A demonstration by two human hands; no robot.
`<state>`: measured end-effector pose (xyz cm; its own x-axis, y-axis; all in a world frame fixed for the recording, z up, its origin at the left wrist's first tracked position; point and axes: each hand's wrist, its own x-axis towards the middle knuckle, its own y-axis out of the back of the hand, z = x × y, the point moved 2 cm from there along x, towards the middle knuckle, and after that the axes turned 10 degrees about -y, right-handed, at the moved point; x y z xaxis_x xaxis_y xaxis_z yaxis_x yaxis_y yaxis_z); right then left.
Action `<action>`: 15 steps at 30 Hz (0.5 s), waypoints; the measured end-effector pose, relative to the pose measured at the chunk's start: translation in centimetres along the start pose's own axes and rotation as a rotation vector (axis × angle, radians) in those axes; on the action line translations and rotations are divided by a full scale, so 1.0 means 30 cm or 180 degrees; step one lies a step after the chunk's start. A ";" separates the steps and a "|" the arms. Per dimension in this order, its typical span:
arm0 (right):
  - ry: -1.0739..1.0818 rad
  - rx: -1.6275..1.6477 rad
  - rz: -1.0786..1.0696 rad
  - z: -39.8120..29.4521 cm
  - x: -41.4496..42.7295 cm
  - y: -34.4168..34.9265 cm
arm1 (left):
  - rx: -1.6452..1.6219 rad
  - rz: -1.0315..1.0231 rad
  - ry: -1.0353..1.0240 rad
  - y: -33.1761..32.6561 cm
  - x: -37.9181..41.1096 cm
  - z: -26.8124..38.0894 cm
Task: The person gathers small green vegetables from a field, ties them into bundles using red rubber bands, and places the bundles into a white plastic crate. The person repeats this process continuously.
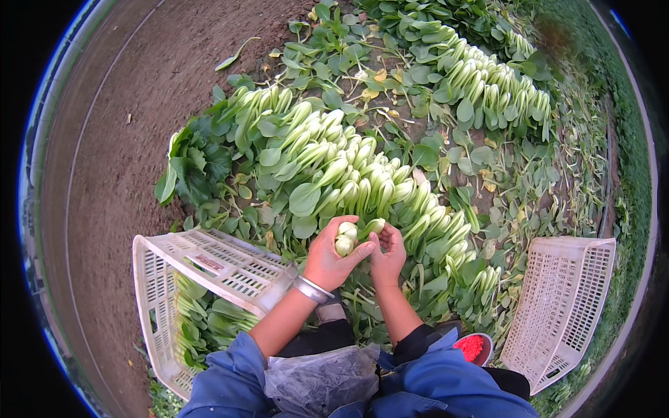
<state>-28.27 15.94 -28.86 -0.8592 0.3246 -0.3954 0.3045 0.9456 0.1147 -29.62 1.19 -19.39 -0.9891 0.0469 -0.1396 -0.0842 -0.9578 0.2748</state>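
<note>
My left hand (332, 256), with a silver bangle at the wrist, is closed around a few bok choy heads (345, 239), their pale bases facing up. Close beside it, my right hand (388, 256) has its fingers on another bok choy (374, 227), whose pale base shows between thumb and fingertips. The leaves of these plants are mostly hidden by my hands. Just beyond them, a long row of cut bok choy (360, 162) lies heaped diagonally across the ground, pale bases upward.
A white plastic crate (209, 261) holding bok choy stands at left. Another white crate (556, 308) lies at right. Near my right knee is a bowl (489, 347) of red pieces (470, 346). A second bok choy row (486, 73) lies farther off; bare soil (130, 120) stretches left.
</note>
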 end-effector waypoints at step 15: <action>0.0318 -0.1423 0.0687 -0.195 0.237 0.033 | -0.1357 0.0194 0.0301 -0.036 -0.014 -0.023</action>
<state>-36.48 19.32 -26.23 -0.8379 0.4936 -0.2331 0.2925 0.7665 0.5717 -29.04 2.01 -20.29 -0.9736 -0.0204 -0.2272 0.0509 -0.9903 -0.1293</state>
